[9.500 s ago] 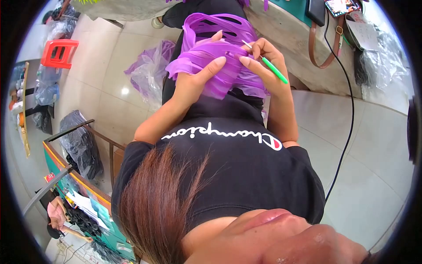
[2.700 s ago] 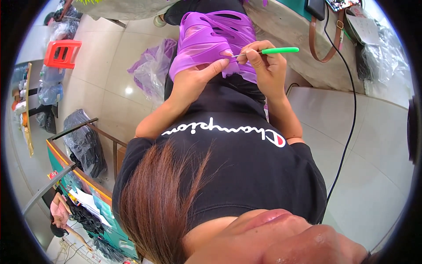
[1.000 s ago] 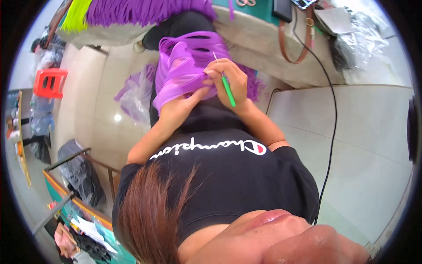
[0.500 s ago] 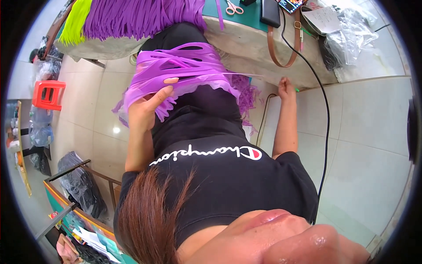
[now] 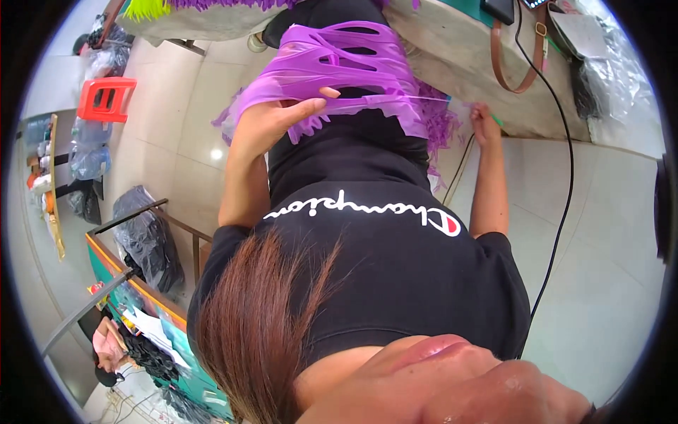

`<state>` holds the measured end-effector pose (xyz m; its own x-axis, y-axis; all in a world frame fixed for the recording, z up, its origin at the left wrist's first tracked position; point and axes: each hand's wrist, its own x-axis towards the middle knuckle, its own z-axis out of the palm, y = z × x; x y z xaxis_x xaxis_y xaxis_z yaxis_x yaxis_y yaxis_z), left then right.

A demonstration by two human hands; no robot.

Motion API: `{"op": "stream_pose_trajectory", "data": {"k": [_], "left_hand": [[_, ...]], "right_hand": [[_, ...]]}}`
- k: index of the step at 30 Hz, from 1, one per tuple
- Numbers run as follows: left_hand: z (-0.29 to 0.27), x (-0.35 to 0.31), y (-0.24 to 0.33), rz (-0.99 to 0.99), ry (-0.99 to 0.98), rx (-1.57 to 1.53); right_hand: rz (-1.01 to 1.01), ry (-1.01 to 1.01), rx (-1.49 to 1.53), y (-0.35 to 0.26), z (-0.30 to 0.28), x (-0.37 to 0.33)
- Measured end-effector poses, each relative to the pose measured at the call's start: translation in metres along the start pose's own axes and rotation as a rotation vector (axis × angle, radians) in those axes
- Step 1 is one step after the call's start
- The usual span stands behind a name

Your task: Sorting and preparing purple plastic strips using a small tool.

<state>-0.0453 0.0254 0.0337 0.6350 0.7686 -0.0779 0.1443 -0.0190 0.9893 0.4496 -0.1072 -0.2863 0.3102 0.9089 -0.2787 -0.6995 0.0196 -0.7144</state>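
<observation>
A purple sheet slit into many strips (image 5: 339,67) lies across my lap, over black trousers, its fringed ends hanging at both sides. My left hand (image 5: 279,124) holds its near-left edge, thumb on top and the other fingers hidden beneath. Out to the right, my right hand (image 5: 485,126) pinches the end of a thin pale strand (image 5: 434,99). That strand runs taut from the sheet's near edge. A small green piece (image 5: 498,121) shows beside my right fingers; whether I hold it cannot be made out.
Ahead is a cloth-draped table (image 5: 452,60) with purple and lime fringes (image 5: 147,8), a black case (image 5: 498,10) and a hanging brown strap (image 5: 498,67). A black cable (image 5: 569,162) runs down on the right. A red stool (image 5: 106,99) stands left; another person (image 5: 107,346) is behind-left.
The view has shifted, so my lap and both hands appear farther right and higher. Less of the pale film along the sheet's near edge shows. Both hands keep their grips.
</observation>
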Motion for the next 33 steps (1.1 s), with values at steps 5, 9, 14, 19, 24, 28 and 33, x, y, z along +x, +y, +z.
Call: {"op": "stream_pose_trajectory", "data": {"k": [5, 9, 14, 19, 24, 28, 33], "left_hand": [[0.007, 0.000, 0.005, -0.039, -0.001, -0.036], [0.006, 0.000, 0.002, 0.029, -0.009, -0.053], [0.007, -0.001, 0.006, 0.069, -0.005, -0.117], [-0.006, -0.007, 0.005, 0.063, 0.048, -0.152], [-0.014, -0.008, 0.002, 0.111, 0.051, -0.145], [-0.020, -0.009, 0.002, 0.049, 0.057, -0.174], [-0.027, -0.006, -0.002, 0.046, 0.076, -0.062]], "right_hand": [[-0.138, 0.069, -0.892, -0.026, 0.248, -0.075], [-0.647, -0.161, -1.219, -0.030, 0.319, -0.104], [-0.698, -0.612, -1.056, -0.008, 0.360, -0.100], [-0.673, -0.758, -1.142, 0.006, 0.365, -0.088], [-0.614, -0.718, -1.161, 0.007, 0.354, -0.085], [-0.645, -0.663, -1.186, 0.006, 0.345, -0.088], [-0.645, -0.676, -1.241, 0.012, 0.336, -0.088]]}}
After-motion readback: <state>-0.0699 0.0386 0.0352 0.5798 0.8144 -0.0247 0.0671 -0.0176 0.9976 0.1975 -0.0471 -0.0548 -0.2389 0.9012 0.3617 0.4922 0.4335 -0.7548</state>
